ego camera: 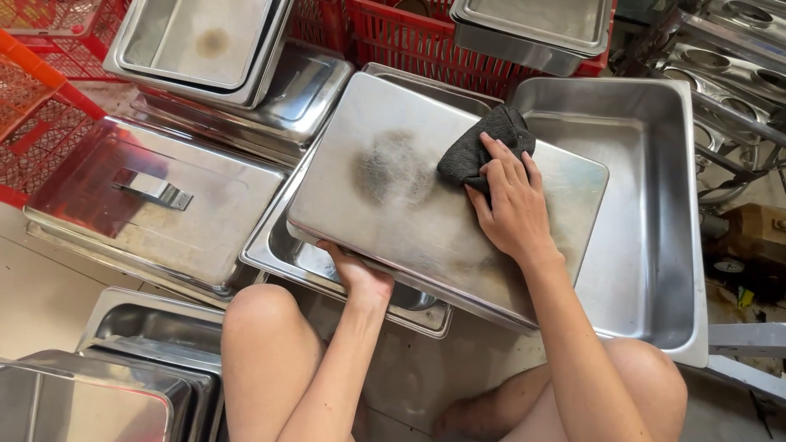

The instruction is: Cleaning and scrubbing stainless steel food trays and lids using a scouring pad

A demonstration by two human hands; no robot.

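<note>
One steel tray point(393, 205) lies upside down and tilted across the person's lap area, its flat bottom facing up and marked with a dark smudge near the middle. The left hand point(358, 274) grips its near edge from below, fingers curled under the rim and mostly hidden, thumb side against the metal. The right hand point(505, 205) presses one dark grey scouring cloth point(483, 143) flat onto the tray's upper right part, fingers laid close together over the cloth's lower end.

Under the held tray sits a shallow steel pan point(282, 262), holding nothing that can be seen. To the right stands one deep steel pan point(647, 205), empty. On the left lies one flat steel lid point(155, 205) with a strap handle on top. Beyond it, three or so pans point(205, 49) are stacked loosely. Two more nested pans point(139, 360) sit at the lower left. One red plastic crate point(417, 45) at the top carries another steel pan point(532, 29). Both bare knees frame the bottom edge.
</note>
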